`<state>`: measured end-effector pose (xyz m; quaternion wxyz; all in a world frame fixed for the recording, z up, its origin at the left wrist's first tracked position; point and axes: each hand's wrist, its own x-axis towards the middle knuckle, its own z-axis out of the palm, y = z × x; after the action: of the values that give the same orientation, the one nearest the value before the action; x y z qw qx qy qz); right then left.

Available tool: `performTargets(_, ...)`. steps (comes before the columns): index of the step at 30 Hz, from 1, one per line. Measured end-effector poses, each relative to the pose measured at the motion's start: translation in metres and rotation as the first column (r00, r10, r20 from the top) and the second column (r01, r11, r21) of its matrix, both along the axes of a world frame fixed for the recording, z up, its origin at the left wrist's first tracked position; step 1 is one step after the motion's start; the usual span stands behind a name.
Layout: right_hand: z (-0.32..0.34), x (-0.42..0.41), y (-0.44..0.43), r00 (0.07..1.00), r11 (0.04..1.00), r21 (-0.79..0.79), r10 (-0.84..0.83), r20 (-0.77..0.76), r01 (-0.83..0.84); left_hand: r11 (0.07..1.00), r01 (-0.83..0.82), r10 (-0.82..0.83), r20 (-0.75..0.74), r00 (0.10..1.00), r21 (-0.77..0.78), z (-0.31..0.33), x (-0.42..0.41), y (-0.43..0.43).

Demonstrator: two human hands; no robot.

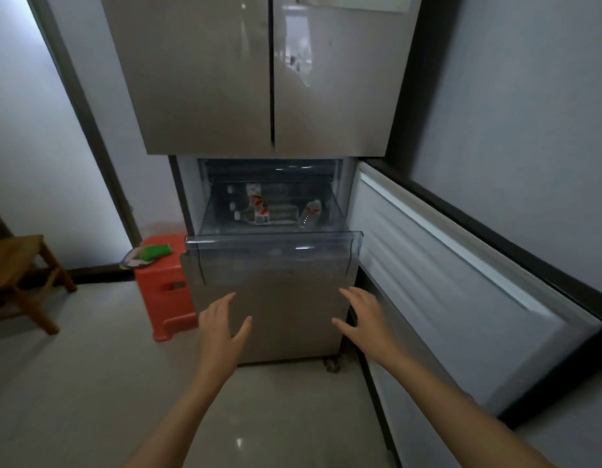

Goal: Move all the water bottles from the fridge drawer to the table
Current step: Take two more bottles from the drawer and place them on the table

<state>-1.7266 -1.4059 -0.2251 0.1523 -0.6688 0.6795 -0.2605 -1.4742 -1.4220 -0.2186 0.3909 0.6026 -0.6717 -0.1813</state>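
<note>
Left hand (221, 327) and right hand (362, 317), fingers spread, seemingly short of drawer (276, 246).

I am facing fridge doors (208, 79) that are gleaming glossy beige. The drawer (276, 246) below them is showing clear, see-through plastic. The water bottles (262, 211) inside are looking clear too, wearing white caps and red-and-white labels. At nine o'clock from the drawer a stool (167, 292) is glowing orange-red, carrying a bright green object (156, 252). Further out at nine o'clock a chair (12, 265) is showing warm wood brown. At three o'clock the open door's lining (444, 282) is looking white. The floor (73, 383) is shining pale grey.
</note>
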Motion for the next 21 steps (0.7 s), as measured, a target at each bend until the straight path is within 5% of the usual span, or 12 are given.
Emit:
performTargets(12, 0.015, -0.014, -0.148, 0.994, 0.993, -0.072, 0.099, 0.038, -0.096, 0.992, -0.118, 0.119, 0.017, 0.993, -0.036, 0.015, -0.001, -0.121)
performTargets(21, 0.035, -0.013, -0.272, 0.995, 0.995, -0.092, 0.035, -0.090, -0.044, 0.996, -0.035, 0.034, -0.010, 0.999, -0.080, 0.017, -0.001, -0.264)
